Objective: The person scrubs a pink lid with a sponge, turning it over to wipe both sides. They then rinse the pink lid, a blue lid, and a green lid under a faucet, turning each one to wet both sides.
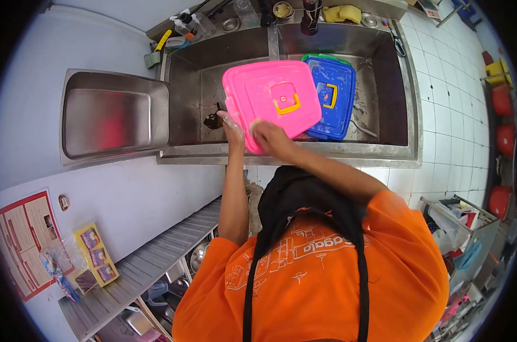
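Observation:
A pink plastic lid [258,80] with a yellow handle is held tilted over the sink. My left hand [232,130] grips its lower left edge, with whitish suds on the fingers. Against the lid's lower left part, my right hand [271,138] presses a small pale yellow sponge [255,123], mostly hidden by the fingers. To the right, a blue lid [338,85] with a yellow handle lies in the right basin, partly covered by the pink one. A green edge [329,57] shows behind the blue lid.
The steel double sink [383,149] has a faucet [311,17] at the back. Spray bottles [184,27], yellow sponges [342,13] and scissors [399,45] line its rim. A steel pan [115,117] sits left. Dark debris [214,121] lies in the left basin, a hose [364,129] in the right.

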The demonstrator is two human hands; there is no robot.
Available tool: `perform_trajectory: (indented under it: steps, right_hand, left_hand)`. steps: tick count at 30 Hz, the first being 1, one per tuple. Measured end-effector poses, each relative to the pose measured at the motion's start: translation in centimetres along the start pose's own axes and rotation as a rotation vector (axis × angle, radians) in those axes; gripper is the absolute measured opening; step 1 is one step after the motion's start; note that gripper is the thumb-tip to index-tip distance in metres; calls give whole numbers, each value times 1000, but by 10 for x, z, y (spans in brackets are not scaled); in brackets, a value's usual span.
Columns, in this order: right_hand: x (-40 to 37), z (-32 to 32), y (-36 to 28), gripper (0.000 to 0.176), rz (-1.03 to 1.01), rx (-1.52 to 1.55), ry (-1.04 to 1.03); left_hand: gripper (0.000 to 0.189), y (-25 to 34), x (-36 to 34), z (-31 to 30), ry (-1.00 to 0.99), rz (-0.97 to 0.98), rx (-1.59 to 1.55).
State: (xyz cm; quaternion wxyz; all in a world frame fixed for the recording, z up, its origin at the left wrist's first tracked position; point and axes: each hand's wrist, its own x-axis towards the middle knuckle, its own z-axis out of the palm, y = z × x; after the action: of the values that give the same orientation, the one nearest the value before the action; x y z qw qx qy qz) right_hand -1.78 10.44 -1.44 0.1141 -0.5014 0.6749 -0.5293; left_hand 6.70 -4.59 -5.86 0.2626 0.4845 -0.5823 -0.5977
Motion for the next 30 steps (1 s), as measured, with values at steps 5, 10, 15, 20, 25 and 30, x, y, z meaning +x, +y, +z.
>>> perform_trajectory:
  steps: [5, 10, 15, 20, 25, 30]
  right_hand:
    - [3, -5, -23, 13, 75, 177, 114]
    - [93, -19, -10, 18, -28, 61, 367]
    - [46, -20, -12, 21, -34, -26, 238]
    - [16, -49, -36, 18, 73, -6, 178]
    - [74, -120, -17, 19, 14, -210, 420]
    - [77, -180, 21, 19, 143, -65, 558]
  left_hand:
    - [82, 61, -32, 21, -114, 188, -97]
    - [79, 61, -37, 31, 8, 380, 239]
    - [77, 88, -47, 41, -23, 422, 265]
    - [70, 67, -48, 54, -116, 556, 223]
    - [27, 124, -86, 82, -338, 688, 443]
    - [27, 135, -106, 75, -538, 686, 612]
